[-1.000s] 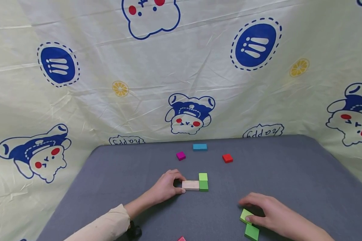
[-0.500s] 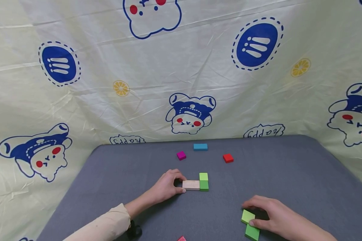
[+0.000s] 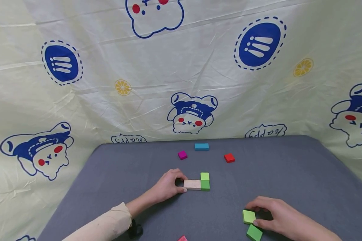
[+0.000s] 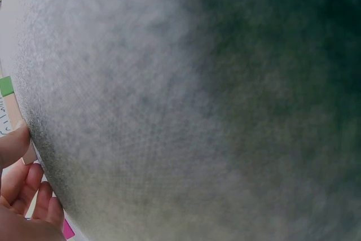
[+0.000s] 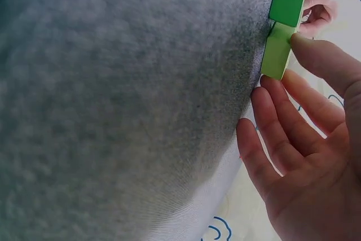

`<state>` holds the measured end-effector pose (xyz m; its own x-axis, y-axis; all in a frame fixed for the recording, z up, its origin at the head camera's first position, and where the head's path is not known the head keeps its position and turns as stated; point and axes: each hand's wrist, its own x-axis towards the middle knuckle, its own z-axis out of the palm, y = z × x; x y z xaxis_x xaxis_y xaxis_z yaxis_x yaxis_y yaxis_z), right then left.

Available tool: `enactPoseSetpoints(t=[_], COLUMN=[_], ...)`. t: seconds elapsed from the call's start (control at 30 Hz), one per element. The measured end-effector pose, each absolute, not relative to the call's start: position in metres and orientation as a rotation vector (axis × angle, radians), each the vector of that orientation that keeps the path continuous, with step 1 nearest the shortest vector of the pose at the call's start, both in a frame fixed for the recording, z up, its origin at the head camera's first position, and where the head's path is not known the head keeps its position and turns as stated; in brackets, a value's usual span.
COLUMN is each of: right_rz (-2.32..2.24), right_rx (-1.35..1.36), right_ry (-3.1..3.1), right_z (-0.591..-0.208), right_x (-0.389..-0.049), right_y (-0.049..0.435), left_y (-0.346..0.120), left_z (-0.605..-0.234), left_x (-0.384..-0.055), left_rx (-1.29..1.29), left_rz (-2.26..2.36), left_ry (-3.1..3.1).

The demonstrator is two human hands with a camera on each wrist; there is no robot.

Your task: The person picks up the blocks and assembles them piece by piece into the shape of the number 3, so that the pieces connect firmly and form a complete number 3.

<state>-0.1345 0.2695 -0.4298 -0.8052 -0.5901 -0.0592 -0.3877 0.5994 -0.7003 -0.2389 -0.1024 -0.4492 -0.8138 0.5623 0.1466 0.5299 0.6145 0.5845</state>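
**Right hand squaring lime to green, left hand anchoring the far group**

Right hand (image 3: 277, 211) has the near lime block (image 3: 248, 217) pinched thumb-to-finger, on the grey table (image 3: 223, 201). Near green block (image 3: 254, 232) sits skewed against it — looks like they meet around a corner, not along a full face. Left hand (image 3: 166, 187) pinches the left end of the wooden block (image 3: 191, 184); its other end butts the far green block (image 3: 205, 185), far lime block (image 3: 204, 176) right behind that.

My take: light pinch, low on the sides, turn lime until the faces sit flush. Too much push and green likely skates off. Left should just brace, no shove.

Views: right wrist shows the block sides and the remaining fingers extended, clear of lime; head view hides that. Left wrist is mostly blurred cloth, but catches the thumb on wood. Only head shows blue block (image 3: 201, 147) and red block (image 3: 229, 158).
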Motion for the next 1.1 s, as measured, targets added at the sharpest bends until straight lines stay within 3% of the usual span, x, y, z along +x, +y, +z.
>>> enactPoseSetpoints(t=[1.1], right_rz=[-0.856], right_rx=[-0.973], right_ry=[2.611], right_z=[-0.415], right_x=[-0.167], right_y=[0.228], left_y=[-0.102], left_z=[-0.447], left_x=[-0.239], left_rx=[0.938], left_rz=[0.96], left_ry=[2.778])
